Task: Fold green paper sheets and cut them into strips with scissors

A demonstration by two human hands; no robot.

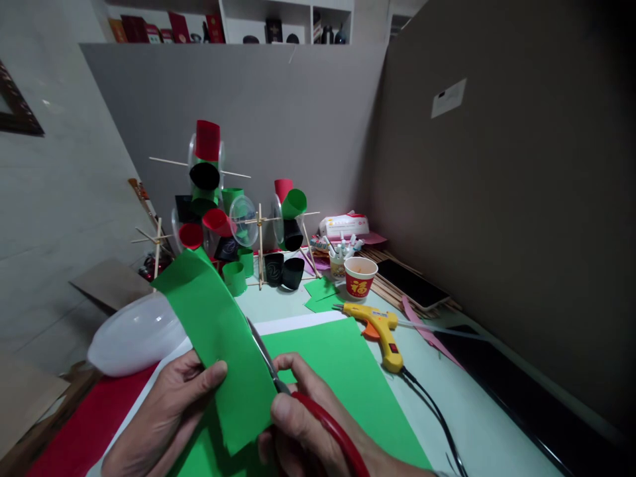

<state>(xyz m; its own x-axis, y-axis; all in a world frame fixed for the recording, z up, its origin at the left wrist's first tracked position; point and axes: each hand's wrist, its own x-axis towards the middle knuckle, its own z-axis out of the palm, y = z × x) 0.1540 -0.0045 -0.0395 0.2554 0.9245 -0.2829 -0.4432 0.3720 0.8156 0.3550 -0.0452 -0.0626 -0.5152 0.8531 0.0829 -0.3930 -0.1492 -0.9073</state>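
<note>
A strip of green paper point(218, 338) is held up and tilted in front of me, its upper end bending back. My left hand point(171, 404) pinches its left edge, thumb on the front face. In my right hand point(308, 417) are red-handled scissors point(338, 424), with their metal blades along the strip's right edge. How far the blades are apart is hard to make out. Beneath both hands lies a large green sheet point(358, 384) on the table, with white paper point(298, 322) showing behind its far edge.
Right of the sheet lies a yellow glue gun point(382, 324) with a black cord. Behind it stand a red-and-white paper cup point(360, 278) and a phone point(412, 283). Stick frames with coloured paper tubes point(293, 204) stand at the back. A white balloon point(134, 334) rests on the left.
</note>
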